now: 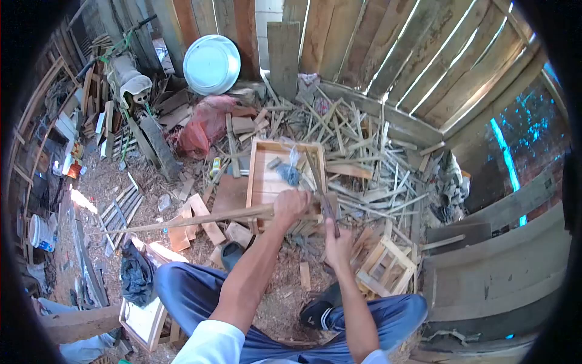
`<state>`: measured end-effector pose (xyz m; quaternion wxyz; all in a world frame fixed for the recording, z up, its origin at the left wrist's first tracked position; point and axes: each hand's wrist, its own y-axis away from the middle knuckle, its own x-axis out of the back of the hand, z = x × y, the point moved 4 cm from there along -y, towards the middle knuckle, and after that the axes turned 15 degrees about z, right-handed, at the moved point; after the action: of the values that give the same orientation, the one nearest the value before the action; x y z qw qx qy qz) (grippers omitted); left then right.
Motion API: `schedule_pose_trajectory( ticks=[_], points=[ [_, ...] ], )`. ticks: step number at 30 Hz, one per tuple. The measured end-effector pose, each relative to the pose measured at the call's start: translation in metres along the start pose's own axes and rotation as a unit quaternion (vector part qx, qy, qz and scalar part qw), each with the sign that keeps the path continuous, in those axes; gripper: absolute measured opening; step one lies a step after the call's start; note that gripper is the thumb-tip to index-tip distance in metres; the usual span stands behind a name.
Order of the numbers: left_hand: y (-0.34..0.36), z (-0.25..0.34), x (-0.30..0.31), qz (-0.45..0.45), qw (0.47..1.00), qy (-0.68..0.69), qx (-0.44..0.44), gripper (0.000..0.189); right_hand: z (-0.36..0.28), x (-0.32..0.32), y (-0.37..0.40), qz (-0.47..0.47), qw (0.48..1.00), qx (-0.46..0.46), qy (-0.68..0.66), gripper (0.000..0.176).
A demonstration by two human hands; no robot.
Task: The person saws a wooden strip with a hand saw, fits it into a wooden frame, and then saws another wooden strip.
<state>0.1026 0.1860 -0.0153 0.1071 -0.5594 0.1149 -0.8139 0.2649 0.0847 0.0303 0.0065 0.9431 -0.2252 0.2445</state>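
Observation:
My left hand (292, 207) is closed around a long wooden strip (206, 218), which stretches far out to the left and narrows toward its end. In my right hand (338, 246) is the handle of a machete-like tool (321, 189), its long dark blade slanting up and away from me. The blade passes close to the right of my left hand, over the strip's right end. Beneath both hands lies a shallow wooden box (250, 182). A small blue bundle (289, 174) and clear plastic (294, 156) are inside it.
Scrap sticks (388, 182) pile up behind and right of the box. A small wooden frame (388, 267) lies by my right knee. Another wooden box (148, 324) and a black cloth (138, 276) are at left. A pale basin (211, 64) leans against the plank wall (388, 45).

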Motion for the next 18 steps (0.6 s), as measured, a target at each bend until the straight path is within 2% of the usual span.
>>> schedule_pose_trajectory(
  ticks=[2,5,7,8,10,13,16,18],
  points=[
    [0.006,0.005,0.006,-0.023,1.0,0.01,0.008,0.055,0.043,-0.004,0.0,-0.022,1.0,0.007,-0.015,0.055],
    [0.001,0.002,0.0,-0.038,0.999,0.015,-0.008,0.053,0.064,-0.008,0.009,-0.03,0.997,0.044,-0.063,0.055],
    [-0.002,0.001,-0.002,-0.03,0.999,0.018,-0.031,0.052,0.066,-0.014,0.01,-0.035,0.984,-0.029,-0.171,0.057],
    [-0.003,-0.002,-0.003,-0.031,0.999,0.017,-0.028,0.052,0.066,-0.012,0.009,-0.038,0.984,-0.03,-0.171,0.057],
    [0.0,0.001,0.0,-0.029,0.997,0.0,-0.071,0.04,0.013,0.018,0.011,-0.061,0.997,-0.043,-0.034,0.053],
    [0.001,-0.009,-0.029,-0.006,0.995,0.013,-0.098,0.041,-0.002,0.074,0.037,-0.098,0.993,-0.04,0.043,0.053],
    [0.004,-0.001,-0.01,-0.009,0.999,0.014,-0.048,0.05,0.009,0.105,0.063,-0.082,0.992,-0.071,0.063,0.055],
    [0.001,0.004,0.007,-0.035,0.999,-0.001,-0.024,0.048,0.006,0.073,0.048,-0.056,0.997,-0.049,0.019,0.054]
  ],
)
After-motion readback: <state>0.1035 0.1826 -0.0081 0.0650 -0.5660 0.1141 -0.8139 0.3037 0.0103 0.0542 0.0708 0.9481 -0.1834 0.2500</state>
